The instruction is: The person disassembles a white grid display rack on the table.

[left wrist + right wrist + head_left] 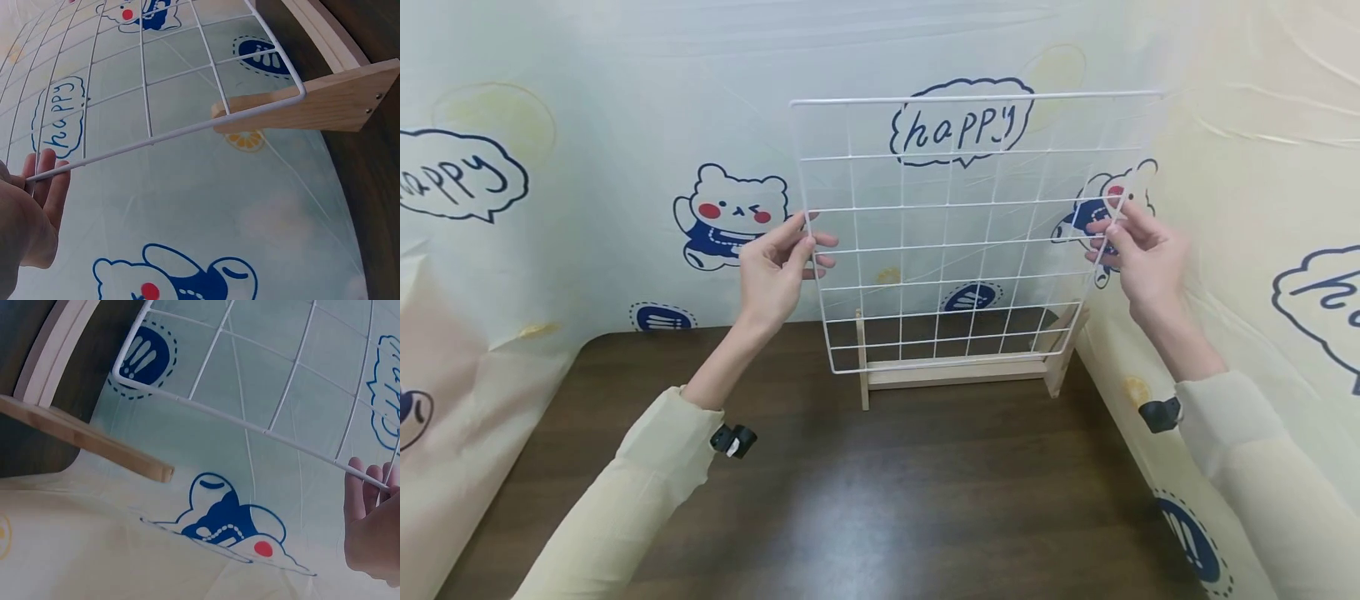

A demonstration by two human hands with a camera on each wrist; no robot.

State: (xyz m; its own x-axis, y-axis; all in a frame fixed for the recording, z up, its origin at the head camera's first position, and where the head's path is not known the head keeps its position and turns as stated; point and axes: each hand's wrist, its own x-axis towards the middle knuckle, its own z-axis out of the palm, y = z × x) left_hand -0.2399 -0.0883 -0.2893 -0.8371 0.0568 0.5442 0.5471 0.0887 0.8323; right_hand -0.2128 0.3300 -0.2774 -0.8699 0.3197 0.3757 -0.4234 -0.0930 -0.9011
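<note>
two hands hold white wire grid panel (955, 233) upright over wooden stand (955, 371)

left hand (775, 271) pinches the panel's left edge, right hand (1138, 254) pinches its right edge, fingers curled onto the wire. panel's bottom edge sits at the stand at the back of the dark table (865, 500); cannot tell if seated. printed cloth backdrop (587, 167) behind.

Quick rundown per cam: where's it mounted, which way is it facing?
Head: looks forward and down at both hands, left hand and right hand, holding the white wire grid over the wooden stand; sleeves show.
Left wrist: looks along the grid's edge to the stand's foot; fingers show.
Right wrist: mirrored, fingers on wire.
All share grid and stand.
</note>
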